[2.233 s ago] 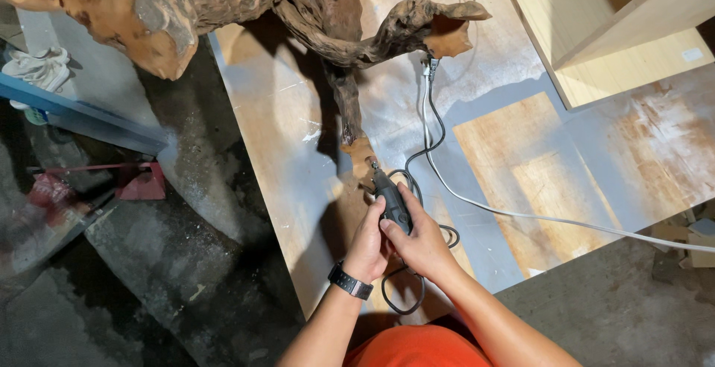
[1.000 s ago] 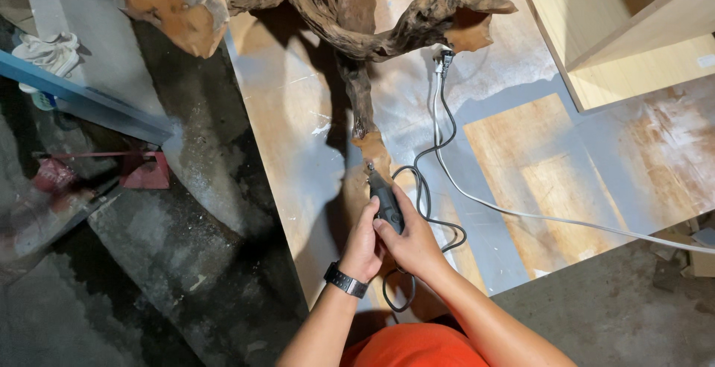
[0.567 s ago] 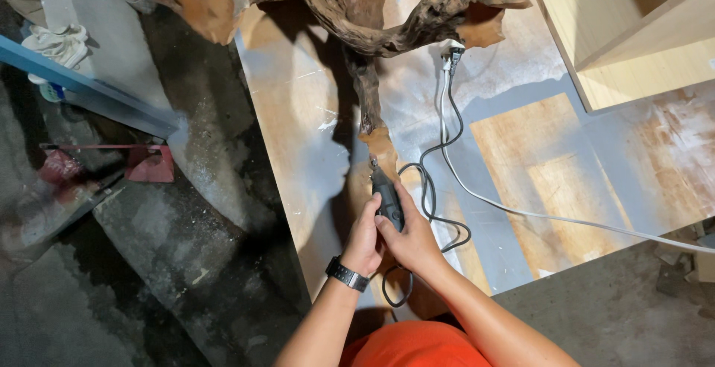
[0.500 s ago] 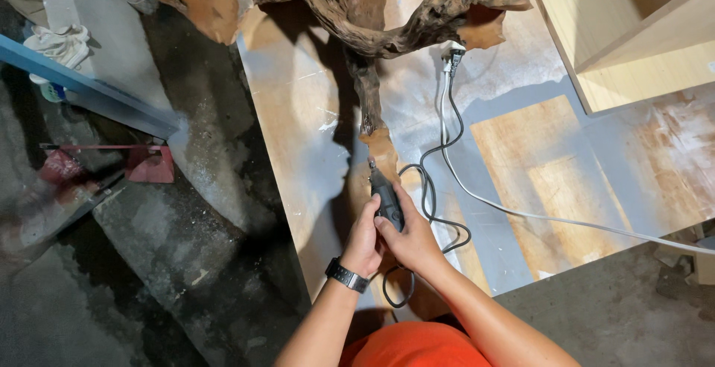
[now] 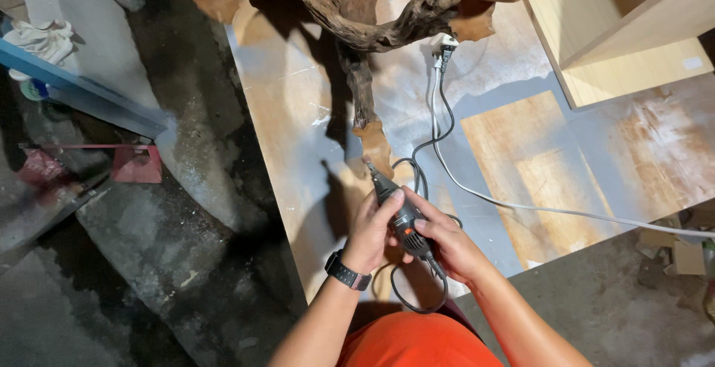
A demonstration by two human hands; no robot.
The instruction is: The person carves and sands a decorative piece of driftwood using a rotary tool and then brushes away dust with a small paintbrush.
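Left hand: wrapping around the rotary tool, gripping its left side.
Right hand: clasping the tool's rear, near the cord.
Tool: lying near edge of the board, tip pointing at the driftwood foot; looks light, rigid, best gripped mid-body.
Driftwood: probably heavy, stiff, knobbly.
Labels: small pale sticker sitting on the plywood box, far right.

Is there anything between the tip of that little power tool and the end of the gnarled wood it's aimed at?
Nothing visible. Both the left hand and right hand grip the rotary tool, and its tip sits just short of the cut end of the driftwood branch. The black cord loops off to the right.
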